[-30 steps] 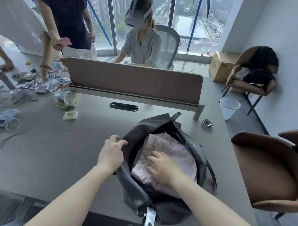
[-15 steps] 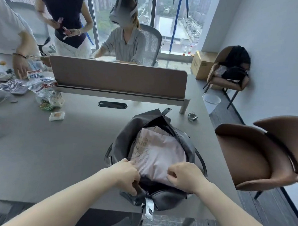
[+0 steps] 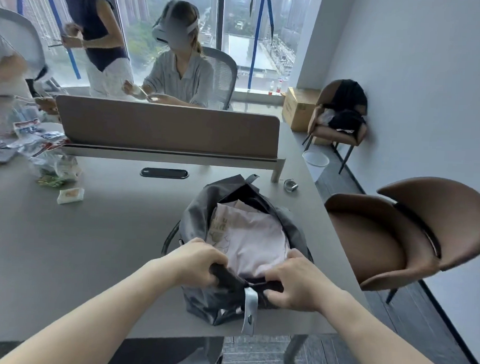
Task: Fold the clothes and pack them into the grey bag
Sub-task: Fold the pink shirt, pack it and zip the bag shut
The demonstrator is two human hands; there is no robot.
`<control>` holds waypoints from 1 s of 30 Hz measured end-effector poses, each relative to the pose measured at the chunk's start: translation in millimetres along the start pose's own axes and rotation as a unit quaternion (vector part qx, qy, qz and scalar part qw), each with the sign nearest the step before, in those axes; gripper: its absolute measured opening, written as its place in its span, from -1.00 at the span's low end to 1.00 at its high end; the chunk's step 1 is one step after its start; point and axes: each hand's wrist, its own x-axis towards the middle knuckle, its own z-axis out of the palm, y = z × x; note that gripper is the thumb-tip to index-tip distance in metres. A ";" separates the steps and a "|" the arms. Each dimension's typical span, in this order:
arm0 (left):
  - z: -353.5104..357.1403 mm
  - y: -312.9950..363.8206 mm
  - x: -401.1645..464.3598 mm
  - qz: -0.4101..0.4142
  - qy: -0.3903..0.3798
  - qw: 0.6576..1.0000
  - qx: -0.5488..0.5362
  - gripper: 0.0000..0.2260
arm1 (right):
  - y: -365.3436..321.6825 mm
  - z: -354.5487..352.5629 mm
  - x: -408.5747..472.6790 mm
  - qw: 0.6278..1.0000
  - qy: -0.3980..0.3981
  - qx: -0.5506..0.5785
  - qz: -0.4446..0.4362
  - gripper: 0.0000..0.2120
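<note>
The grey bag lies open on the grey table near its front right corner. A folded pale pink garment with a printed pattern on its left side fills the opening. My left hand grips the bag's near left rim, fingers curled round the dark fabric. My right hand grips the near right rim. The two rim edges meet between my hands, where a light grey strap tab hangs down over the bag's near end.
A brown divider panel crosses the table behind the bag. Snack packets lie at the far left. A small metal object sits right of the bag. A brown chair stands close on the right. People are beyond the divider.
Both hands left the garment and the bag's far side, came to the near end and now grip the rim edges, pulling them together there.
</note>
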 end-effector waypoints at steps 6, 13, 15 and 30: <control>8.3 -2.0 6.4 -0.014 -0.001 1.000 0.014 -0.75 | 43.4 3.8 -31.7 0.992 -0.002 -0.083 0.100 -0.92; -16.3 10.1 40.1 -0.057 0.023 0.992 -0.113 -0.74 | 50.9 -3.5 -5.1 0.984 0.172 -0.035 0.017 -0.90; -14.7 9.3 46.4 -0.079 0.006 0.995 -0.067 -0.80 | 53.6 -1.6 6.8 0.989 0.147 -0.018 -0.002 -0.98; 19.2 10.9 101.3 -0.530 -0.118 0.822 0.171 -0.25 | 132.5 14.6 102.1 0.969 -0.087 0.098 0.209 -0.59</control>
